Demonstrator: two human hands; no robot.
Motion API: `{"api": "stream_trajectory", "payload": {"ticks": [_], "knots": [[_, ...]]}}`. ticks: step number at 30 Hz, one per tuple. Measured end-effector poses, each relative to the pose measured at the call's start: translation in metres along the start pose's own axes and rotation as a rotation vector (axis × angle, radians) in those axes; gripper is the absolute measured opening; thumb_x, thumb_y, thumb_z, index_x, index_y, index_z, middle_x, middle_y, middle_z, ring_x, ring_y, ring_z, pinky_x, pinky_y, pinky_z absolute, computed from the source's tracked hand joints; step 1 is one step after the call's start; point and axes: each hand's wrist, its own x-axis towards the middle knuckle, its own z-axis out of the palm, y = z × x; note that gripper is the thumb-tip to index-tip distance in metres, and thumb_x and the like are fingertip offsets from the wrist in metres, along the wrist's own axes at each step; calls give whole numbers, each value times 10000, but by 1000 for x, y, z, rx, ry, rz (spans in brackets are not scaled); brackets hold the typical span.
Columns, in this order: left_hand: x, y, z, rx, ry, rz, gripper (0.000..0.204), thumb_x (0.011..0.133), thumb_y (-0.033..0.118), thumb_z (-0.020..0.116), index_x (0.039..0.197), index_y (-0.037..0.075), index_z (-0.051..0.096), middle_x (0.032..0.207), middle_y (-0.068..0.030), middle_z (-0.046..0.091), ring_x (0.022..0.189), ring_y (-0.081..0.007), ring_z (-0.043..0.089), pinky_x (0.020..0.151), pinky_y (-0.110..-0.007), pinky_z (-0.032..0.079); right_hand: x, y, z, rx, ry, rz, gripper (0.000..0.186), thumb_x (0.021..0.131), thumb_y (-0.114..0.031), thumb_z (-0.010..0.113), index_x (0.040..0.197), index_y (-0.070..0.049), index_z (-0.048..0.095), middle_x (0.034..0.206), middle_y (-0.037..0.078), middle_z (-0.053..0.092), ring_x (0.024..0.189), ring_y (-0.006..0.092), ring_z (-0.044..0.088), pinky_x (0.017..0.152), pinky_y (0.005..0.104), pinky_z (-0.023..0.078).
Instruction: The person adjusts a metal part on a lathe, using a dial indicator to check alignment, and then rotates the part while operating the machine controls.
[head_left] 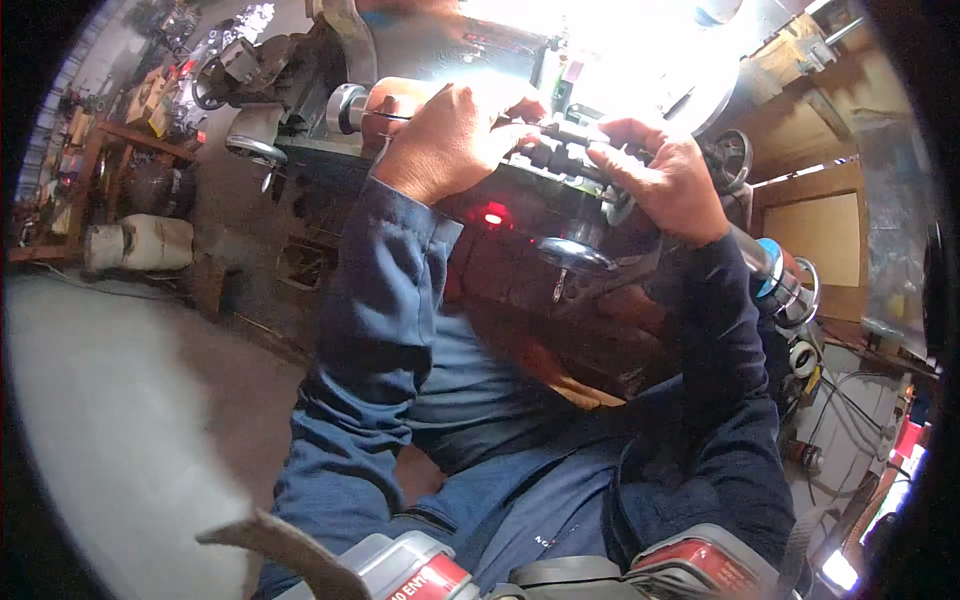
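A short grey metal shaft [572, 133] lies crosswise between my hands at the machine. Thumb and fingers of my left hand [450, 140] are pinched at its left end, partly hiding it. At the right end, my right hand [665, 175] curls its fingers and thumb around it. Just below the shaft are dark cylindrical machine parts [552, 158]. Close to my left wrist sits a round metal spindle end [347, 109]. Below the parts, a shiny handwheel [575, 254] with a small crank handle is mounted on the machine front.
A red light [494, 214] glows on the machine's dark front. Another handwheel [257, 150] is at the left, and one [737, 158] stands beyond my right hand. Bright light washes out the back. A whitish container [158, 243] sits by the wooden shelf [95, 185] at left.
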Motion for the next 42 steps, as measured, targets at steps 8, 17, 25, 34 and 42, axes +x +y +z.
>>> {"api": "stream_trajectory", "payload": {"ticks": [8,17,25,34,42], "knots": [[1,6,-6,49,-15,-17,244,874,224,684,1041,46,700,946,-209,718,870,-346,716,789,-414,567,0,1,-2,91,-38,98,316,871,-220,760,1053,25,677,944,46,682,850,96,587,762,253,488],[-1,10,-9,0,-3,-13,265,846,255,737,1032,67,722,936,-181,729,831,-299,722,787,-381,570,1,1,2,72,-33,46,272,894,-191,736,1060,20,698,904,33,686,815,79,584,721,242,489],[-1,7,-9,-30,-51,28,245,839,253,738,997,66,741,937,-184,728,830,-322,716,789,-387,562,0,-5,1,-2,-48,-62,253,873,-211,747,1007,2,716,844,17,676,779,79,573,721,255,481],[-2,12,-11,43,-73,-4,245,813,240,759,972,54,746,967,-187,713,888,-320,704,820,-396,548,-1,-8,0,-49,-68,17,269,857,-219,756,980,14,703,863,33,681,810,96,585,744,264,485],[-6,16,-18,-79,-83,22,209,798,200,767,906,33,702,837,-129,716,754,-250,688,707,-349,530,-12,-21,10,-283,62,-152,247,713,-141,789,912,-26,701,867,109,691,849,238,651,809,345,504]]}}
